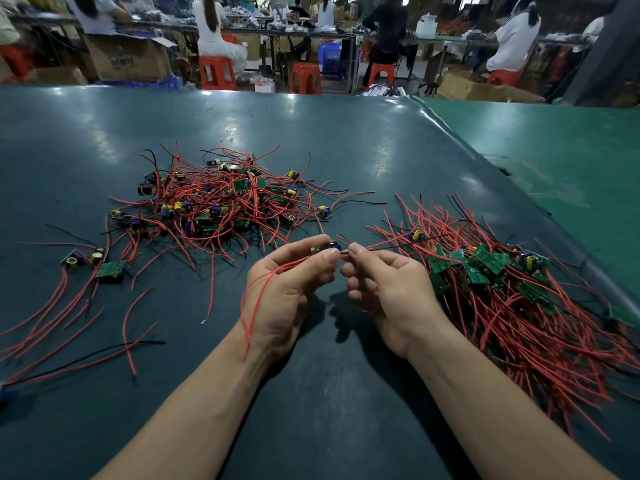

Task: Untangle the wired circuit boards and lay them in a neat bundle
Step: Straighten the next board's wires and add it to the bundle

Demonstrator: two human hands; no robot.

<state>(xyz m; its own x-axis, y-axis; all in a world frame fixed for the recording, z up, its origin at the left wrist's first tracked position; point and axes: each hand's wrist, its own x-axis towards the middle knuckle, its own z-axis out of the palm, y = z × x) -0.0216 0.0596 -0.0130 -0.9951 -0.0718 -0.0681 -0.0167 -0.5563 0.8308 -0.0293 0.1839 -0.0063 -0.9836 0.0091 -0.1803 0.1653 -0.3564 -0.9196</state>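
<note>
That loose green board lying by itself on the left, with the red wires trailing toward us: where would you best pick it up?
Probably by the short edges of the loose green board, coming from above with the left hand. It lies flat and apart from the tangled pile, while its red wires trail freely toward the near table edge.

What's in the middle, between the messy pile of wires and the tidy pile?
In the head view, the left hand and right hand sit between the tangled pile and neat bundle, pinching one small board.
</note>
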